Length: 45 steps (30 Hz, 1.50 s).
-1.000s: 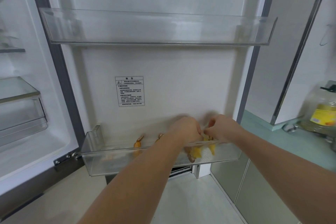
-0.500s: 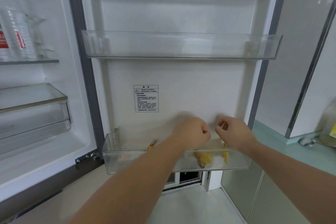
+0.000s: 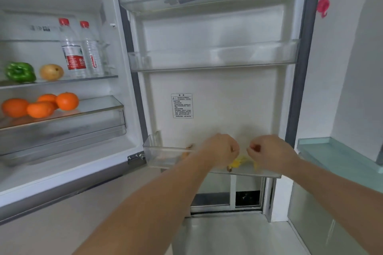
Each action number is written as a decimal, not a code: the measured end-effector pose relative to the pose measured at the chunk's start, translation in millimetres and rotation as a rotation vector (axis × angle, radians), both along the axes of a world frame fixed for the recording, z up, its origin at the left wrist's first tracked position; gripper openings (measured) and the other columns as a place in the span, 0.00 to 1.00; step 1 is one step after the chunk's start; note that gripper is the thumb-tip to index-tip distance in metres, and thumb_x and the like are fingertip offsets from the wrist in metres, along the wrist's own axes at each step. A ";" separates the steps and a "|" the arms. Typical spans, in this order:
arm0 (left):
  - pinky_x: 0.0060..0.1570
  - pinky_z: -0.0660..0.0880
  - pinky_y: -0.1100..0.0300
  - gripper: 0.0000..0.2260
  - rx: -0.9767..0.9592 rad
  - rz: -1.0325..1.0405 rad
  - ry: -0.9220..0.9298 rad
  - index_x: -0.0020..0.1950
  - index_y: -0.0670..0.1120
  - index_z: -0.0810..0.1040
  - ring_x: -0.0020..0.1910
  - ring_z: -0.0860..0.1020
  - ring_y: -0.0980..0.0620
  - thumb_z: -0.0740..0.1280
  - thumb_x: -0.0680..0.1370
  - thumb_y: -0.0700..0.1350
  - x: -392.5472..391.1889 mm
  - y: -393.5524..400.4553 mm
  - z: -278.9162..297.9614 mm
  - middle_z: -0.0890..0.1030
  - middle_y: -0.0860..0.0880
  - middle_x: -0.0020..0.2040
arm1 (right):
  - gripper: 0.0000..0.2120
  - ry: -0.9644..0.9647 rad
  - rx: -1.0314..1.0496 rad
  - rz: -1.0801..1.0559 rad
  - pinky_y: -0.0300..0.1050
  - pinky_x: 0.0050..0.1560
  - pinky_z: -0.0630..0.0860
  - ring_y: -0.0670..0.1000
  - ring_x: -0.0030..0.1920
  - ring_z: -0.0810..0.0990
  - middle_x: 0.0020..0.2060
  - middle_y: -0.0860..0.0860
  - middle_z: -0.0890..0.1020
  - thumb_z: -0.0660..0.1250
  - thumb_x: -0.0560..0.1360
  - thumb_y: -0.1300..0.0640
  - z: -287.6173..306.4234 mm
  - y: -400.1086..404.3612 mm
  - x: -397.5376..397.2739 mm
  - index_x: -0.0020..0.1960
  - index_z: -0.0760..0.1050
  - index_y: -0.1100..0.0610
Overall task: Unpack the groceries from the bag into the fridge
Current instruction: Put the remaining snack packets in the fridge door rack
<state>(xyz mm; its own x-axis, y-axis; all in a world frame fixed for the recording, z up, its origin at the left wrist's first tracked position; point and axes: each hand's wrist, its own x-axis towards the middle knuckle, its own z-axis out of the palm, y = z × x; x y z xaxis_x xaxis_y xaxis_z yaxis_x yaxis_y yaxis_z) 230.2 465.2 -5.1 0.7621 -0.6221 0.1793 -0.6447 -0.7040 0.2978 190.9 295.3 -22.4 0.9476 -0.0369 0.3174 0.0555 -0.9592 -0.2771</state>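
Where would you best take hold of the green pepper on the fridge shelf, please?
Wrap fingers around the green pepper's broad lobed body, coming straight in from the open front; the onion sits close on its right, so avoid a sideways reach.

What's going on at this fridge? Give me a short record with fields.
Fridge door: open, clear bottom bin holds yellow packets
Left hand: curled, above the bin, grip unclear
Right hand: curled, something small and red at fingertips
Shelves: green pepper, oranges, two water bottles
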 end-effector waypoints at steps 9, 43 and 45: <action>0.61 0.71 0.53 0.13 0.114 0.138 -0.086 0.63 0.54 0.77 0.63 0.73 0.49 0.63 0.79 0.51 -41.6 17.6 -5.1 0.78 0.52 0.63 | 0.08 -0.078 -0.030 0.087 0.45 0.47 0.77 0.47 0.44 0.79 0.44 0.46 0.81 0.63 0.76 0.53 11.7 3.2 -45.1 0.51 0.80 0.51; 0.59 0.73 0.52 0.15 -0.291 0.137 -0.083 0.65 0.51 0.74 0.60 0.74 0.49 0.60 0.78 0.46 -183.9 151.6 -16.8 0.75 0.52 0.66 | 0.32 -0.555 -0.404 -0.096 0.56 0.65 0.65 0.58 0.75 0.58 0.75 0.58 0.62 0.53 0.75 0.48 43.6 106.9 -212.2 0.74 0.62 0.64; 0.61 0.72 0.54 0.15 -0.334 0.108 -0.038 0.66 0.52 0.74 0.61 0.75 0.51 0.60 0.80 0.47 -190.3 143.5 -10.0 0.75 0.52 0.66 | 0.32 -0.551 -0.398 -0.073 0.57 0.65 0.66 0.58 0.75 0.58 0.75 0.57 0.62 0.53 0.75 0.48 43.0 111.7 -213.8 0.74 0.62 0.63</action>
<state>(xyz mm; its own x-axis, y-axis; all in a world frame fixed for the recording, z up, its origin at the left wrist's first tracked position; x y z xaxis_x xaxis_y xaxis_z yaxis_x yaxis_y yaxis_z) 39.9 608.7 -15.1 0.8093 -0.4403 0.3888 -0.5868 -0.6368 0.5002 -22.9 407.0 20.6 0.6434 0.1248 0.7553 0.0184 -0.9889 0.1477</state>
